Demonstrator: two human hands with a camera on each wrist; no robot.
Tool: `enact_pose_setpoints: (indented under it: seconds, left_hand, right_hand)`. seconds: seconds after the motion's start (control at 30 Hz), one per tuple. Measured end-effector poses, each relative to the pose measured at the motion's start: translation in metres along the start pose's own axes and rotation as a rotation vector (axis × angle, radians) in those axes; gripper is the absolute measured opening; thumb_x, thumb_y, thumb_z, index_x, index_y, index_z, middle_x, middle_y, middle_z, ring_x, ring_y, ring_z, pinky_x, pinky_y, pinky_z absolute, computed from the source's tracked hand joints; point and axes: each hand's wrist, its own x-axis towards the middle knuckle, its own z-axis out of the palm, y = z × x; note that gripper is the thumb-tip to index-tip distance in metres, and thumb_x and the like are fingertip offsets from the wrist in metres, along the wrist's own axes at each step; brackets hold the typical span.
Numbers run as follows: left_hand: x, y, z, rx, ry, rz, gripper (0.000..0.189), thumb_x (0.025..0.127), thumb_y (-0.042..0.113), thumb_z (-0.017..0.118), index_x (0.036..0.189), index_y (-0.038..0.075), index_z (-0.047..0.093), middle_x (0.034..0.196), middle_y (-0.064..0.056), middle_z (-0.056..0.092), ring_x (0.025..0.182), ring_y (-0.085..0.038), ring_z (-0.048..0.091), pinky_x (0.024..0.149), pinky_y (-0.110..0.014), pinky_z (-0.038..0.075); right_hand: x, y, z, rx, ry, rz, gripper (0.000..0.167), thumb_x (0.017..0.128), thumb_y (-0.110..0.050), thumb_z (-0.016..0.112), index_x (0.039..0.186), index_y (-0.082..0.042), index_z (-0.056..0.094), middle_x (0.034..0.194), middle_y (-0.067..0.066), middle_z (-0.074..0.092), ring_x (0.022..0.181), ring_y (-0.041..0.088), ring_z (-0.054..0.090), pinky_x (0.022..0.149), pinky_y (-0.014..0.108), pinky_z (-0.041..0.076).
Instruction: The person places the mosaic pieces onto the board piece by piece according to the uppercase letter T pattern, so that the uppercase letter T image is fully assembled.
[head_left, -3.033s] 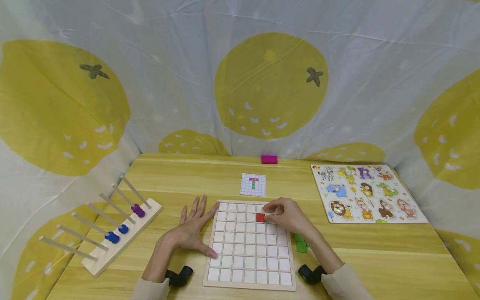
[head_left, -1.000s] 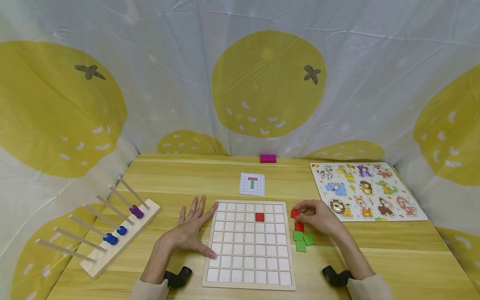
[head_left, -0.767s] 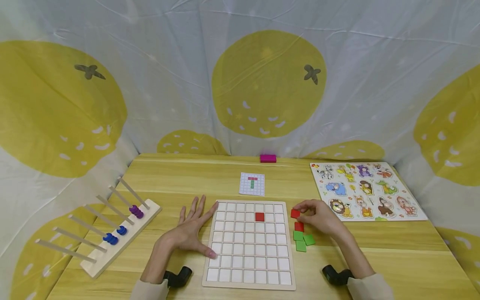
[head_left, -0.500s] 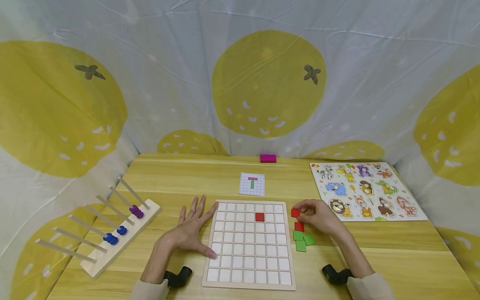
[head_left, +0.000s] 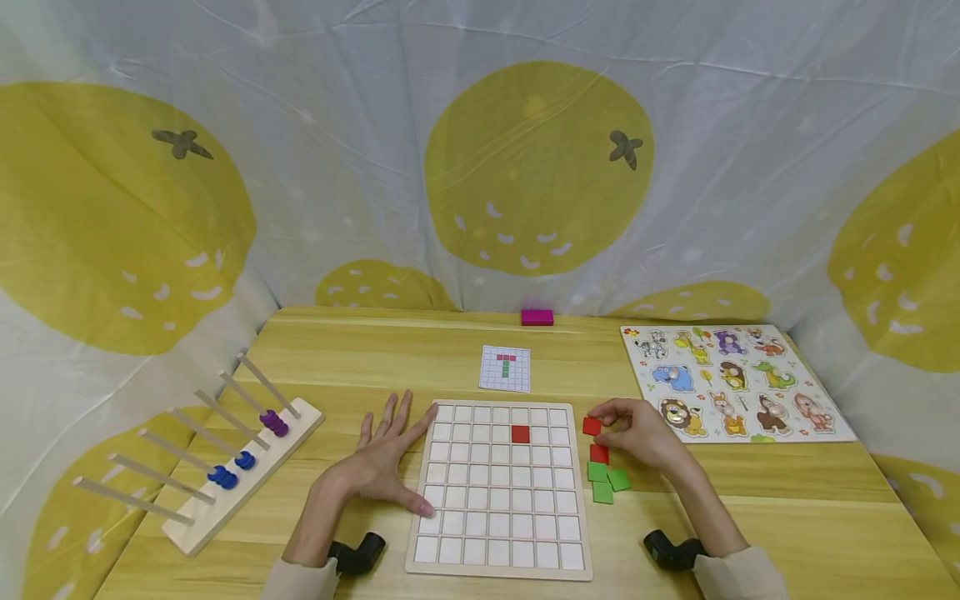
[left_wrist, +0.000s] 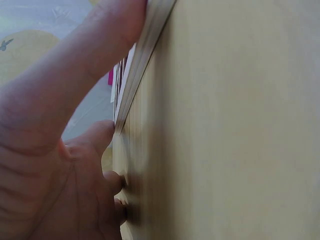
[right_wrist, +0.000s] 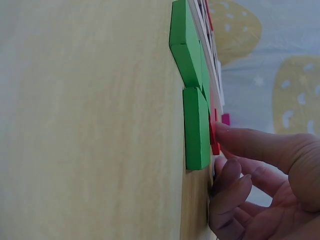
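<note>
My left hand [head_left: 378, 467] lies with fingers spread at the left side of a wooden grid board [head_left: 414, 542]; its thumb rests on the left rim and its index finger touches the top left corner. One red tile [head_left: 521, 434] sits in a cell in the second row. To the right of the board, my right hand [head_left: 641, 433] pinches another red tile [head_left: 592, 426] between thumb and index finger, at table level. Just below are a third red tile [head_left: 599, 453] and three green tiles [head_left: 602, 492]. Green tiles [right_wrist: 196, 130] partly block the red ones in the right wrist view.
Behind the board lies a card [head_left: 491, 379] printed with a red and green T. A magenta block [head_left: 537, 317] sits at the back edge. An animal puzzle [head_left: 708, 400] lies at right, and a peg stand [head_left: 292, 429] with blue and purple beads stands at left.
Since three seconds ago my right hand has left the red tile in the grid and moved right to another red tile. Over the last second both hands have stayed almost still.
</note>
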Motion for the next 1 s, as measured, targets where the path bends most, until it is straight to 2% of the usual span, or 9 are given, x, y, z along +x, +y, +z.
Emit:
enact_pose_setpoints:
  seconds: [0.5,0.73,1.0]
  left_hand:
    - [-0.0003,0.0006,-0.0008,-0.003,-0.001,0.000,0.142,0.061,0.053,0.096,0.167,0.016,0.010,0.169,-0.028,-0.022,0.155,-0.051,-0.024,0.118,-0.075,-0.018]
    - [-0.0002,-0.0009,-0.0002,0.000,0.005,0.002,0.142,0.061,0.053,0.096,0.167,0.016,0.010,0.169,-0.028,-0.022,0.155,-0.050,-0.024,0.119,-0.075,-0.017]
    - [-0.0002,-0.0005,0.0008,0.006,0.005,0.003,0.142,0.061,0.053,0.096,0.168,0.017,0.010,0.169,-0.028,-0.023,0.155,-0.050,-0.025,0.118,-0.075,-0.019]
  right_hand:
    - [0.0015,-0.0016,0.0014,-0.088,0.042,0.019,0.024,0.084,-0.007,0.084,0.107,-0.004,0.077,0.102,0.013,0.068,0.081,0.018,0.056,0.068,0.024,0.047]
    - [0.0035,-0.0023,0.0017,-0.114,0.032,0.015,0.021,0.086,-0.005,0.081,0.106,-0.002,0.075,0.101,0.013,0.068,0.078,0.018,0.052,0.066,0.023,0.045]
    - [0.0033,-0.0081,0.0012,-0.107,0.000,0.016,0.020,0.092,-0.007,0.076,0.110,0.000,0.072,0.100,0.012,0.071,0.065,0.014,0.047,0.056,0.023,0.041]
